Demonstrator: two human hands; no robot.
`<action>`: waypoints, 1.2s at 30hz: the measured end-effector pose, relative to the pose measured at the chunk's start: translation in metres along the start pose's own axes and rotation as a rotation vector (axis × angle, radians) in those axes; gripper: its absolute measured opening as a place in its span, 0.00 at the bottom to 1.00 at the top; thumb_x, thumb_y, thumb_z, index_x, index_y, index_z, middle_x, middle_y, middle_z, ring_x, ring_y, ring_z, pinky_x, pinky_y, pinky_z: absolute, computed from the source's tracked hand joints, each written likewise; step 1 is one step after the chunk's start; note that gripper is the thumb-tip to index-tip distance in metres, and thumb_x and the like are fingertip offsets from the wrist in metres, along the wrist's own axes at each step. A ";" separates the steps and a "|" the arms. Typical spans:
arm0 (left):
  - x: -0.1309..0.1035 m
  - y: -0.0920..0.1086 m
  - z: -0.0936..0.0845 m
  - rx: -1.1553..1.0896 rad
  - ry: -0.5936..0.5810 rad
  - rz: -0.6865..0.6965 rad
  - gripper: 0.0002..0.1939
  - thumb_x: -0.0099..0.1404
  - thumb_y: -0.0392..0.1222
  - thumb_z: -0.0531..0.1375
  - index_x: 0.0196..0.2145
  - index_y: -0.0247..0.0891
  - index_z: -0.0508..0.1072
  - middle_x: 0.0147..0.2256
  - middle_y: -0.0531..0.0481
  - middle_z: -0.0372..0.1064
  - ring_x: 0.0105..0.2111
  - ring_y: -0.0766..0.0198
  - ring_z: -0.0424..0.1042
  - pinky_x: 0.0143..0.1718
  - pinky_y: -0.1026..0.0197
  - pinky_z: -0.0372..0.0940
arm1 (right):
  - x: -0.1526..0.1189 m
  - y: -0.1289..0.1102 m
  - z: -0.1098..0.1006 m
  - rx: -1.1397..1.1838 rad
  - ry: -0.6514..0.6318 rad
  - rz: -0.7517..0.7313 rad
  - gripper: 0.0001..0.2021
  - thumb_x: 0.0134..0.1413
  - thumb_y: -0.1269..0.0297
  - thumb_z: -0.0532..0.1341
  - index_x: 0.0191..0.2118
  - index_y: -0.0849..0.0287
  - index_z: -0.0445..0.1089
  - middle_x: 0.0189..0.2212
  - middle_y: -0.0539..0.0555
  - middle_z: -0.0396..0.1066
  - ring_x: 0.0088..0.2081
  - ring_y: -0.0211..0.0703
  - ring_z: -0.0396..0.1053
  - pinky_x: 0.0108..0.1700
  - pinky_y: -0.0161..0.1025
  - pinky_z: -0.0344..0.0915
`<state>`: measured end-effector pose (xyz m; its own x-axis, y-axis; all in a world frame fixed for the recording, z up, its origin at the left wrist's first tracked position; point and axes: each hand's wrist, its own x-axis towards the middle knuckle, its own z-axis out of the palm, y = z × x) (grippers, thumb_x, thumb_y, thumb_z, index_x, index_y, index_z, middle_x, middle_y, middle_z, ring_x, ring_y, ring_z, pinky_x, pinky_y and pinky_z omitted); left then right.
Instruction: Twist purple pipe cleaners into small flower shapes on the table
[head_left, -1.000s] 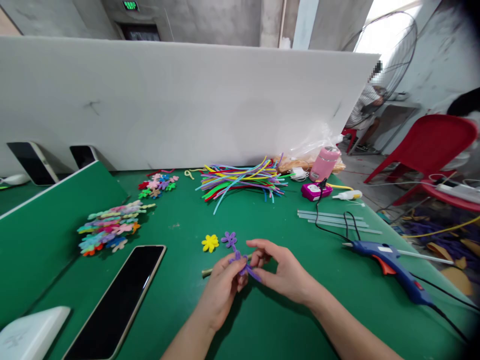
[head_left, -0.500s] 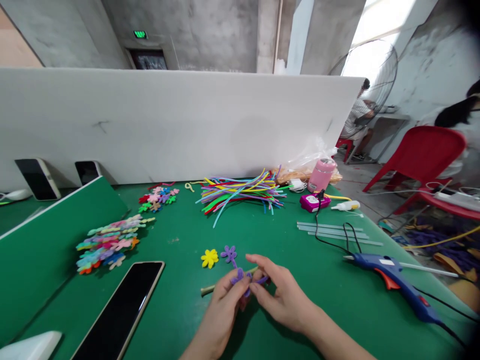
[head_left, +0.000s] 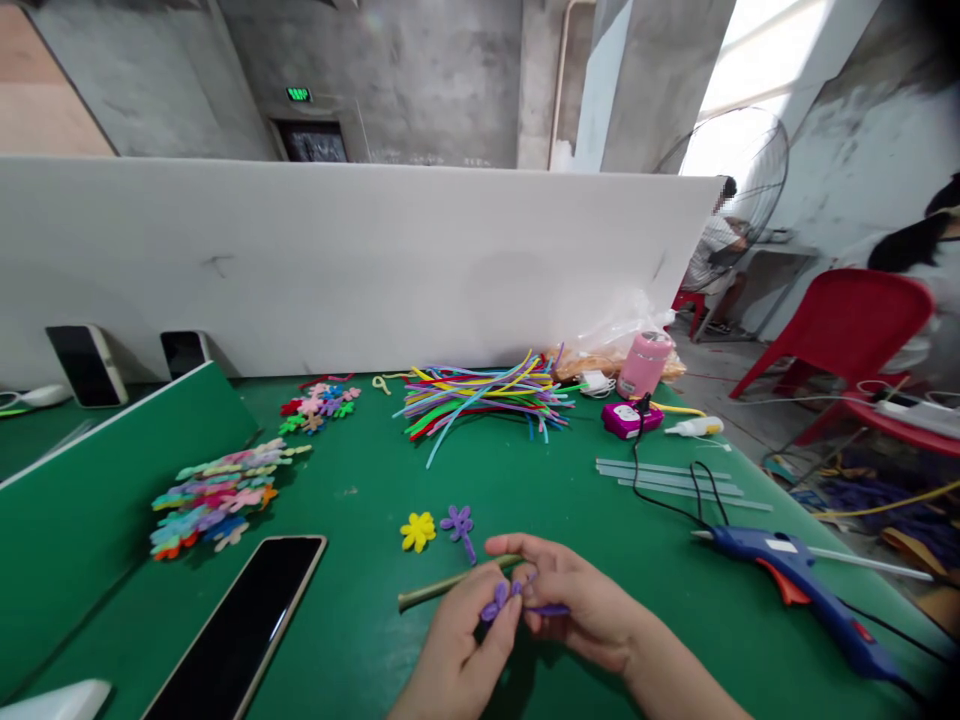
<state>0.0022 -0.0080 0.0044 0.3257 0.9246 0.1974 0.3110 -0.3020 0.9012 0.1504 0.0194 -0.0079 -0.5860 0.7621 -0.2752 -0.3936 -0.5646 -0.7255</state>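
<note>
My left hand (head_left: 469, 635) is closed on a purple pipe-cleaner piece (head_left: 495, 604) with looped petals. From the right, my right hand (head_left: 581, 610) pinches the same piece, whose purple end sticks out below its fingers. A greenish stick (head_left: 431, 593) lies on the table just behind my hands, partly covered by them. Beyond it are a finished-looking purple flower (head_left: 457, 522) with a short stem and a yellow flower (head_left: 418, 532), side by side.
Colourful pipe cleaners (head_left: 487, 395) lie in a pile at the back. Flower shapes (head_left: 217, 495) are stacked at left, near a phone (head_left: 240, 630). At right are a blue glue gun (head_left: 802, 580), glue sticks (head_left: 675, 480), a magenta box (head_left: 631, 420) and a pink bottle (head_left: 645, 365).
My hands have shifted slightly right and down with the purple piece, turning it. The purple flower's stem now shows apart from my hands. The view has tilted up a little.
</note>
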 end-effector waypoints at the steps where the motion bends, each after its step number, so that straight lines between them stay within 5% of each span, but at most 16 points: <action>1: 0.000 -0.001 0.000 0.014 -0.009 0.023 0.12 0.62 0.40 0.50 0.22 0.38 0.63 0.23 0.52 0.58 0.25 0.65 0.60 0.28 0.65 0.57 | 0.000 0.000 -0.002 0.017 -0.021 0.021 0.23 0.35 0.78 0.59 0.44 0.63 0.67 0.20 0.45 0.63 0.17 0.26 0.60 0.21 0.26 0.52; 5: 0.002 -0.001 0.002 -0.006 0.046 -0.026 0.12 0.60 0.41 0.53 0.20 0.38 0.63 0.21 0.53 0.57 0.23 0.66 0.58 0.26 0.65 0.56 | 0.001 0.003 -0.002 -0.022 -0.015 0.004 0.21 0.37 0.76 0.60 0.43 0.62 0.68 0.21 0.46 0.64 0.18 0.26 0.60 0.22 0.26 0.54; 12: 0.006 -0.001 0.000 -0.487 0.231 -0.414 0.14 0.53 0.46 0.61 0.18 0.36 0.65 0.16 0.58 0.53 0.18 0.71 0.51 0.19 0.69 0.51 | -0.003 0.002 0.006 -0.379 0.071 -0.280 0.24 0.46 0.57 0.63 0.49 0.59 0.63 0.29 0.51 0.67 0.29 0.35 0.64 0.30 0.33 0.58; 16: 0.006 -0.007 0.000 -0.757 0.281 -0.516 0.10 0.49 0.43 0.65 0.21 0.36 0.69 0.16 0.58 0.55 0.18 0.72 0.53 0.19 0.69 0.50 | -0.006 0.004 0.003 -0.838 0.169 -0.542 0.29 0.44 0.63 0.64 0.54 0.54 0.57 0.43 0.55 0.65 0.41 0.43 0.64 0.42 0.41 0.60; 24: 0.006 -0.003 0.002 -0.921 0.218 -0.614 0.09 0.45 0.43 0.68 0.24 0.36 0.75 0.19 0.56 0.64 0.19 0.74 0.58 0.21 0.70 0.56 | -0.007 0.007 0.001 -1.417 0.224 -0.890 0.24 0.50 0.69 0.58 0.55 0.54 0.55 0.34 0.53 0.72 0.35 0.45 0.66 0.44 0.47 0.59; 29: 0.004 -0.001 0.003 -0.975 0.207 -0.678 0.12 0.42 0.44 0.69 0.26 0.38 0.76 0.23 0.53 0.70 0.24 0.69 0.65 0.29 0.67 0.61 | -0.009 0.012 0.003 -1.355 0.200 -0.916 0.27 0.51 0.72 0.56 0.57 0.51 0.52 0.35 0.53 0.71 0.36 0.43 0.67 0.47 0.45 0.59; 36: 0.002 -0.009 0.007 -0.871 0.186 -0.564 0.10 0.49 0.45 0.65 0.28 0.38 0.75 0.27 0.50 0.71 0.28 0.65 0.66 0.32 0.64 0.60 | -0.006 0.013 0.011 -0.739 0.199 -0.564 0.24 0.51 0.72 0.54 0.56 0.54 0.54 0.27 0.48 0.63 0.28 0.36 0.63 0.34 0.36 0.62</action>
<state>0.0068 -0.0047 -0.0061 0.1688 0.9226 -0.3468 -0.3979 0.3857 0.8324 0.1410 0.0044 -0.0090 -0.2878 0.9398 0.1844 0.0060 0.1943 -0.9809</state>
